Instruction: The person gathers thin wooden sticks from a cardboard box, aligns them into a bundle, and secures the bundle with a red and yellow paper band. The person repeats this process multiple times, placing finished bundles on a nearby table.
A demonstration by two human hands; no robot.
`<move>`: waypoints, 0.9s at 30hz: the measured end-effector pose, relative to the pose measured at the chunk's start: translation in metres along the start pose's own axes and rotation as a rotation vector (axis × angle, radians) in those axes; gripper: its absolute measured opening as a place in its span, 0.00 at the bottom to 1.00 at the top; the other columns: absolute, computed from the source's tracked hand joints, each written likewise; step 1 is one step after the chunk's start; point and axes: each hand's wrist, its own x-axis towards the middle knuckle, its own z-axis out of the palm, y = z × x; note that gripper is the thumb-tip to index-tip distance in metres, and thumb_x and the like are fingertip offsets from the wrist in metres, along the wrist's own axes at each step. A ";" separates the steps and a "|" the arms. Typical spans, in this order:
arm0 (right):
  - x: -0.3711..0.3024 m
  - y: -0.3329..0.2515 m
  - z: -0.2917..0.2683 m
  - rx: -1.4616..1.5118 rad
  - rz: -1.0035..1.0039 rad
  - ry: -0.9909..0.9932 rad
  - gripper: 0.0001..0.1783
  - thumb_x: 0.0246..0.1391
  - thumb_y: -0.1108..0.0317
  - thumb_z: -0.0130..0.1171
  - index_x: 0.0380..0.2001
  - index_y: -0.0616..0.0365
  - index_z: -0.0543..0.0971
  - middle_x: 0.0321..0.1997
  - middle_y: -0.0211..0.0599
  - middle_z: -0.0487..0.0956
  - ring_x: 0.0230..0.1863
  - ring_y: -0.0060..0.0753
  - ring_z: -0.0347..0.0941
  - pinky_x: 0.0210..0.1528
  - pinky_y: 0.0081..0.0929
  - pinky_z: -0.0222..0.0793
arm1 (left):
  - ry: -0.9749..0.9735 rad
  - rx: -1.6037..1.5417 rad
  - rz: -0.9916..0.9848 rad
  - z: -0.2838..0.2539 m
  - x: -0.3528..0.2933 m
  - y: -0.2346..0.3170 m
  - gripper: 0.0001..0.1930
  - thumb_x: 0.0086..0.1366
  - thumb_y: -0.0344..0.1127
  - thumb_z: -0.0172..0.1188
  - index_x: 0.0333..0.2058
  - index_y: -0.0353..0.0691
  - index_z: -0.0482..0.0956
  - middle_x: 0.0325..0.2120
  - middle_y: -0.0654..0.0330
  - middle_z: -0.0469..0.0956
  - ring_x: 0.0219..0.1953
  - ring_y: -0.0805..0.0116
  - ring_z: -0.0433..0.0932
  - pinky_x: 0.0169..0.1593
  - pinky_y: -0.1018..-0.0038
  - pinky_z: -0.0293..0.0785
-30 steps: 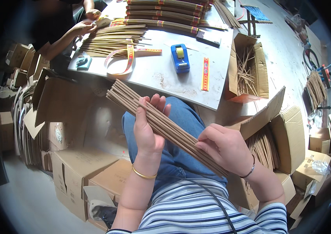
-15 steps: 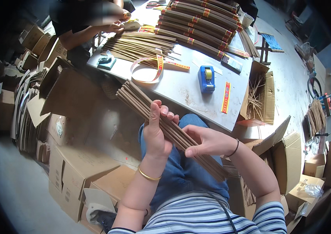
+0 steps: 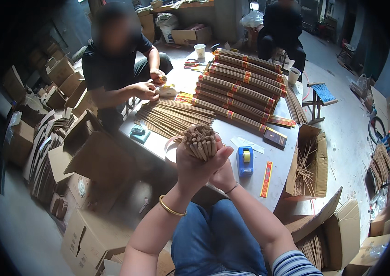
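A bundle of brown incense sticks [image 3: 199,139] is held up before me, its blunt ends facing me, so its length is mostly hidden. My left hand [image 3: 194,166], with a gold bangle at the wrist, is wrapped round the bundle, thumb across to the right. My right hand [image 3: 225,176] is closed behind and beside it on the same bundle, its fingers largely covered by the left hand. Beyond them, loose sticks [image 3: 169,117] lie spread on the white table [image 3: 224,131]. Right of my hands stand a blue tape dispenser [image 3: 245,162] and a red-and-yellow paper strip [image 3: 266,179].
Banded incense bundles [image 3: 236,89] are stacked at the table's far side, by a dark box [image 3: 275,137] and paper cups [image 3: 294,75]. Across to the left a co-worker [image 3: 121,69] handles something small. Another person [image 3: 281,34] sits behind. Open cartons [image 3: 312,161] crowd both sides.
The bundle has swung from lying slantwise over my lap to pointing away, end toward me, raised nearer the table edge. Both hands moved up with it. The view has tilted up, showing more background.
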 end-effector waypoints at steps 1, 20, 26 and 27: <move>-0.007 0.006 0.000 -0.065 0.007 0.032 0.24 0.42 0.73 0.67 0.45 0.59 0.74 0.36 0.45 0.80 0.37 0.39 0.79 0.41 0.28 0.74 | 0.028 -0.025 -0.035 0.002 -0.004 -0.005 0.11 0.57 0.28 0.67 0.35 0.38 0.73 0.26 0.66 0.76 0.27 0.80 0.73 0.34 0.81 0.71; -0.016 0.017 0.002 -0.123 0.012 0.194 0.13 0.42 0.73 0.67 0.32 0.58 0.75 0.24 0.41 0.77 0.22 0.37 0.72 0.32 0.27 0.71 | 0.154 -0.070 -0.034 0.026 0.016 -0.007 0.15 0.57 0.37 0.71 0.30 0.34 0.74 0.23 0.64 0.76 0.24 0.79 0.74 0.29 0.84 0.70; -0.020 -0.071 -0.029 0.059 0.306 -0.375 0.14 0.48 0.67 0.67 0.37 0.60 0.75 0.23 0.35 0.76 0.23 0.24 0.71 0.29 0.23 0.68 | -0.311 -0.604 -0.078 -0.012 0.030 0.027 0.19 0.64 0.44 0.62 0.42 0.36 0.68 0.18 0.63 0.71 0.20 0.76 0.73 0.28 0.77 0.75; -0.028 -0.089 -0.029 0.160 0.456 -0.455 0.15 0.49 0.65 0.67 0.34 0.60 0.73 0.20 0.30 0.74 0.21 0.20 0.69 0.25 0.20 0.66 | -0.267 -0.636 -0.157 -0.015 0.024 0.023 0.18 0.65 0.44 0.60 0.42 0.37 0.67 0.18 0.64 0.70 0.19 0.77 0.72 0.27 0.77 0.75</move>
